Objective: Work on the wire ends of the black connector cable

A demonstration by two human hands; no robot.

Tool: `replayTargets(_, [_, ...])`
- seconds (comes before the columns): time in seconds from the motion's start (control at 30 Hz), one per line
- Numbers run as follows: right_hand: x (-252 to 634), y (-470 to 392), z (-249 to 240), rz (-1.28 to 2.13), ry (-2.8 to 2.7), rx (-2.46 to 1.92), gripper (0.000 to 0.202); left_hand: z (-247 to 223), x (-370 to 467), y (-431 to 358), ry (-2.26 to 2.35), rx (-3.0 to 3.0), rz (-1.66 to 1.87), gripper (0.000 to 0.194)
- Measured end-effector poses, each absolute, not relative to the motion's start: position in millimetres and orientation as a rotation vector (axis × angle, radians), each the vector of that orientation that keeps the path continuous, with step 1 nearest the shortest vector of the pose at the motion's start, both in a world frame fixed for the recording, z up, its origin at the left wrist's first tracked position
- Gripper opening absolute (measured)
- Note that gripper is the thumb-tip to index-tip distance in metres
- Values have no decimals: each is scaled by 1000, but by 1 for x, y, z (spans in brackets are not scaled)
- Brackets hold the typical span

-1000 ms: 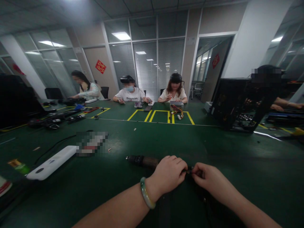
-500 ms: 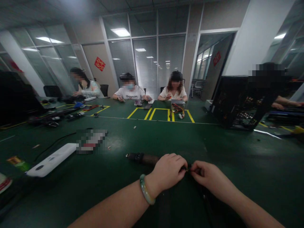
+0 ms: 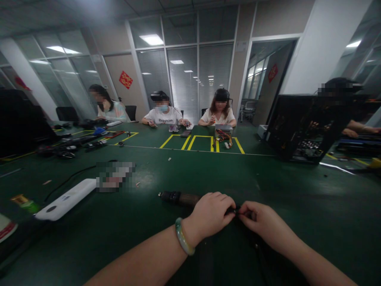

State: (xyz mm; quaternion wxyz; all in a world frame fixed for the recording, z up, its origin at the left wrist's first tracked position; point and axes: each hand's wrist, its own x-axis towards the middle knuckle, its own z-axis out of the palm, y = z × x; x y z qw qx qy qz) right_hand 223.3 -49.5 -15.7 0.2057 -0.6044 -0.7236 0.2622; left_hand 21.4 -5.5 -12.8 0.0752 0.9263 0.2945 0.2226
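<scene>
An electric screwdriver (image 3: 188, 199) with a brown barrel, black collar and small metal tip lies on the green table (image 3: 143, 238), its tip pointing left. My left hand (image 3: 210, 214), a jade-coloured bangle at its wrist, is closed around the screwdriver's rear end and covers it. Close beside it, my right hand (image 3: 262, 220) pinches the end of a black cable against that rear end. Fingertips nearly meet there, and a small metallic glint shows between them. Below my right hand the cable (image 3: 256, 247) trails off, hard to make out against the dark table.
At left lie a white power strip (image 3: 67, 200), a blurred-out flat object (image 3: 116, 177) and a small green bottle (image 3: 28, 204). A black computer case (image 3: 293, 129) stands at right. Across the table sit several people; a power supply (image 3: 223, 129) with coloured wires is before one.
Both hands stay almost where they were, fingertips still together at the screwdriver's rear end. The whole view has shifted very slightly.
</scene>
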Motion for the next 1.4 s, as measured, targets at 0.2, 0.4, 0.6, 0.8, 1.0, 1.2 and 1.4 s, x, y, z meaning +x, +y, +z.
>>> replayTargets(0.2, [222, -51, -13, 806, -1971, -1662, 12, -16, 21, -4, 833, 2801, 653, 9])
replayTargets(0.4, [221, -50, -16, 861, -1926, -1672, 14, -15, 21, -4, 833, 2856, 610, 10])
replayTargets(0.6, [221, -48, -20, 854, -1936, -1646, 15, -14, 23, -5, 896, 2821, 631, 18])
replayTargets(0.8, [221, -49, -18, 846, -1951, -1640, 15, -13, 21, -5, 863, 2838, 630, 7])
replayTargets(1.0, [221, -49, -20, 862, -1942, -1663, 15, -10, 20, -6, 834, 2836, 629, 10])
replayTargets(1.2, [222, -50, -18, 875, -1933, -1642, 15, -9, 21, -7, 867, 2830, 614, 11])
replayTargets(1.4, [220, -49, -18, 855, -1924, -1649, 16, -7, 20, -7, 828, 2868, 584, 11])
